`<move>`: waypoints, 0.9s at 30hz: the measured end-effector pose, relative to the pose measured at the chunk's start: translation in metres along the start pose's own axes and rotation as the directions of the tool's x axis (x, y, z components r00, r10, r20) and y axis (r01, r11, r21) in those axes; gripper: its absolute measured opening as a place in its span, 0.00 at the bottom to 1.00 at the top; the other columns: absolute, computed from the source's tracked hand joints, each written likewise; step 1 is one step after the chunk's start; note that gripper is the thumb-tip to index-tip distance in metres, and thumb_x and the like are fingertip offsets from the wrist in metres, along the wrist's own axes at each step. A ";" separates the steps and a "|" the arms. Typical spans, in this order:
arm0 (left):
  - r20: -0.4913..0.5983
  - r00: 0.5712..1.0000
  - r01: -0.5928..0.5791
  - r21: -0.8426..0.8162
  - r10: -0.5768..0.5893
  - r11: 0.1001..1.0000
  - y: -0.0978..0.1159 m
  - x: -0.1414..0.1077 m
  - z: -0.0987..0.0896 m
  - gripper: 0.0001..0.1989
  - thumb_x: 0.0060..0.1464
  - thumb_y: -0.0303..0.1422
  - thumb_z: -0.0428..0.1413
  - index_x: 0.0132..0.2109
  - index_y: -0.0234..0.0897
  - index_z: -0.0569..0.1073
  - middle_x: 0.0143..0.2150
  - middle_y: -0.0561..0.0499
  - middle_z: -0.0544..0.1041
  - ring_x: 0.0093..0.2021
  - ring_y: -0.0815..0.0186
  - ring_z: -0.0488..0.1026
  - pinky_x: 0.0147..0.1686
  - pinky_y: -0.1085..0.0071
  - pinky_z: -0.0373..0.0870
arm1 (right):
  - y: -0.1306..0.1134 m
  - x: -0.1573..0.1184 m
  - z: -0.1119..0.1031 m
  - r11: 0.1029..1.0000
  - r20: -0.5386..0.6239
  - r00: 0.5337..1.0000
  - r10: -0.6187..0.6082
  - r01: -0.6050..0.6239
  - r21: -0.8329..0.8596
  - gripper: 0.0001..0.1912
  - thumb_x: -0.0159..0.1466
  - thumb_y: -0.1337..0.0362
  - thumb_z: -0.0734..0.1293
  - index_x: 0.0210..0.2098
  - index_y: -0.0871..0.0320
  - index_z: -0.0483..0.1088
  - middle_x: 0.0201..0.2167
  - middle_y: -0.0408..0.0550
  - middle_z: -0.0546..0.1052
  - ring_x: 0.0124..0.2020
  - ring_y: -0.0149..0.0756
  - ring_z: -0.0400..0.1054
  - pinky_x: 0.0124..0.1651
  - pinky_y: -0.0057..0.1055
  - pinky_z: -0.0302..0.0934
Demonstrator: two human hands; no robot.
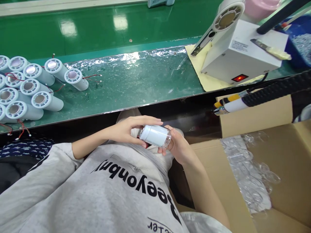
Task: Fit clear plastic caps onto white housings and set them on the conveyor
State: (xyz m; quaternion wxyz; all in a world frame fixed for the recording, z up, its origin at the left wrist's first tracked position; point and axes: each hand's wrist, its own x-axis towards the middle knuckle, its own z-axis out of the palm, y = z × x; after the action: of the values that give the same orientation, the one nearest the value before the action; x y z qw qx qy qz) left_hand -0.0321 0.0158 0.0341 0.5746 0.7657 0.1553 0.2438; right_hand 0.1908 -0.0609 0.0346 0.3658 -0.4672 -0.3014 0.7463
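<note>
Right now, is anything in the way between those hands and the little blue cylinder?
Only clear plastic shows between the right hand and the blue cylinder, at that end. Nothing visible blocks the left hand, which holds the other end.

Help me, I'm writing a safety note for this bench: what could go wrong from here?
The blue cylinder is held between the left hand and right hand, beyond the table edge, so a slip might drop it into the lap or onto the floor.

Red wires hang loose near that edge and could snag on the left sleeve.

The red switch is lit, so the white machine is probably powered; careless contact might be risky.
</note>
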 end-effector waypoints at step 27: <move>0.030 0.985 0.172 -0.146 -0.169 0.974 0.008 -0.007 0.002 0.40 0.51 0.38 0.69 0.69 0.49 0.65 0.70 0.44 0.66 0.66 0.52 0.68 0.57 0.62 0.74 | 0.018 -0.010 -0.016 0.498 0.244 0.715 -0.656 0.652 -0.571 0.33 0.64 0.59 0.75 0.66 0.40 0.64 0.63 0.48 0.72 0.62 0.47 0.70 0.58 0.43 0.73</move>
State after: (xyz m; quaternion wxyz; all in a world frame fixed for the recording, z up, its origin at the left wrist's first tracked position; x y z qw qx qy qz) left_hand -0.0377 0.0083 0.0397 0.6500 0.7069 0.1969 0.1976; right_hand 0.2037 -0.0768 0.0189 0.4457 -0.4129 -0.6818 0.4074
